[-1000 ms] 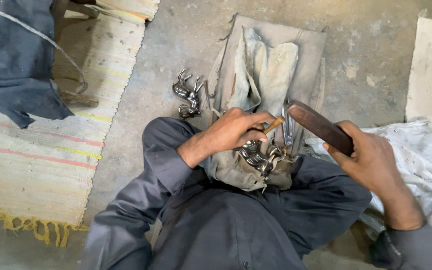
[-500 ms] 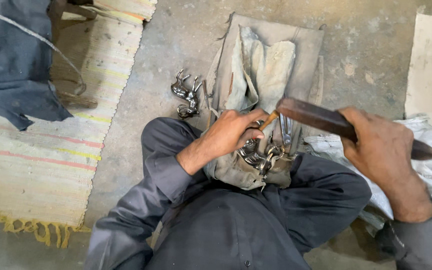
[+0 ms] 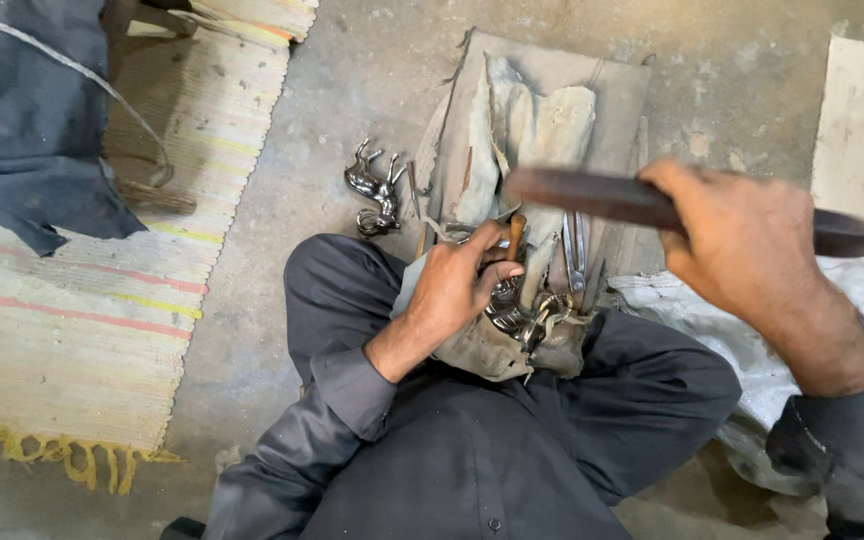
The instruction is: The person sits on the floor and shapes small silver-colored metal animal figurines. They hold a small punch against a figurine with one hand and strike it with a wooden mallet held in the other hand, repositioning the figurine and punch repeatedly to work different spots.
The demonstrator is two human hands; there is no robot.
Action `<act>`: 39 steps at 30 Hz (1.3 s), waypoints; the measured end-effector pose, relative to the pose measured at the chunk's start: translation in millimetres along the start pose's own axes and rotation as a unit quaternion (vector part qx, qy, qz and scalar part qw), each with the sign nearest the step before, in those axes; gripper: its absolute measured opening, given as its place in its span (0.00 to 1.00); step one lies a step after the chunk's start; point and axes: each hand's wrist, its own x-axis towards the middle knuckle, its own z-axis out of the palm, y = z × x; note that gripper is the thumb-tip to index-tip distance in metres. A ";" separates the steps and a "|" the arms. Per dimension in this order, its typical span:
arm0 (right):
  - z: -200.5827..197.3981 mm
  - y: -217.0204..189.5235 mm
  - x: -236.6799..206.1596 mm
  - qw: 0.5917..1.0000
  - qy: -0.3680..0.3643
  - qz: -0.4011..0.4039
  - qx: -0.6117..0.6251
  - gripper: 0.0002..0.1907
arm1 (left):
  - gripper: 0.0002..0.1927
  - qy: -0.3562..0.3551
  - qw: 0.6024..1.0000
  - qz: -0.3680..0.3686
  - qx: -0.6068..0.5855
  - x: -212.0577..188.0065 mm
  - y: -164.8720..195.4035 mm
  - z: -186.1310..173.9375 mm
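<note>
The left hand is pinching a short wooden-handled punch upright, its fingers closed around it, tip resting on a shiny metal casting that is lying on the cloth pad in the person's lap. The right hand is gripping a dark heavy bar tightly, raised above the punch. The risk, as I judge it: the bar is coming down off line, glancing off the small handle and hitting the left thumb, or the casting is slipping on the soft pad. A second shiny casting is lying on the concrete floor beside the cardboard's left edge.
</note>
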 end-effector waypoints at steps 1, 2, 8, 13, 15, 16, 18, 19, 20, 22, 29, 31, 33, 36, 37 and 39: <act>-1.9 -1.6 3.6 0.999 -0.016 0.027 0.029 0.16 | 0.20 -0.011 0.999 -0.036 0.018 -1.5 -0.2 0.9; -2.8 -4.1 4.1 1.000 -0.005 -0.012 -0.027 0.18 | 0.20 0.008 1.000 -0.013 -0.001 -3.6 0.0 1.9; -7.2 -5.8 6.3 0.994 0.072 -0.076 -0.028 0.18 | 0.17 0.054 0.998 -0.001 -0.034 -14.6 -1.7 8.1; -7.6 0.0 11.2 0.983 0.102 -0.042 0.148 0.17 | 0.15 0.124 0.982 -0.032 -0.137 -22.4 -6.9 16.2; -5.3 -4.4 15.9 0.982 0.122 -0.087 0.118 0.14 | 0.16 0.133 0.981 -0.061 -0.128 -24.2 -8.4 19.4; -5.3 -7.2 18.3 0.980 0.133 -0.109 0.102 0.13 | 0.17 0.137 0.980 -0.075 -0.122 -24.2 -9.2 20.7; -7.5 -14.1 19.5 0.976 0.156 -0.125 0.089 0.17 | 0.17 0.147 0.979 -0.081 -0.118 -23.6 -9.8 23.6; -9.2 -18.5 20.3 0.973 0.168 -0.134 0.083 0.19 | 0.17 0.152 0.978 -0.085 -0.115 -23.8 -9.8 24.6; -12.2 -21.6 22.4 0.974 0.158 -0.140 0.083 0.20 | 0.18 0.153 0.978 -0.087 -0.107 -24.0 -9.5 25.6; -17.8 -28.4 28.7 0.975 0.140 -0.151 0.083 0.21 | 0.18 0.155 0.980 -0.091 -0.091 -24.6 -8.4 26.4; -28.4 -35.2 43.8 0.978 0.032 -0.172 -0.112 0.27 | 0.16 0.134 0.981 -0.065 -0.127 -17.6 -2.0 19.8; -28.3 -32.9 43.6 0.969 0.020 -0.154 -0.193 0.24 | 0.17 0.098 0.984 -0.059 -0.134 -14.3 -3.1 13.5; -30.0 -25.8 43.9 0.984 0.022 -0.114 -0.132 0.27 | 0.18 0.082 0.992 -0.022 -0.098 -8.1 -4.8 8.8; -26.4 -16.0 38.7 0.979 -0.126 -0.039 -0.156 0.25 | 0.19 0.047 0.995 0.014 -0.083 -1.8 -4.7 5.7; -23.4 -12.7 35.7 0.963 -0.197 -0.011 -0.182 0.23 | 0.19 0.034 0.996 0.025 -0.082 0.5 -4.9 3.6; -14.8 -6.2 18.8 0.986 -0.081 -0.043 -0.136 0.26 | 0.21 0.006 0.996 0.015 -0.092 3.0 -4.9 -1.5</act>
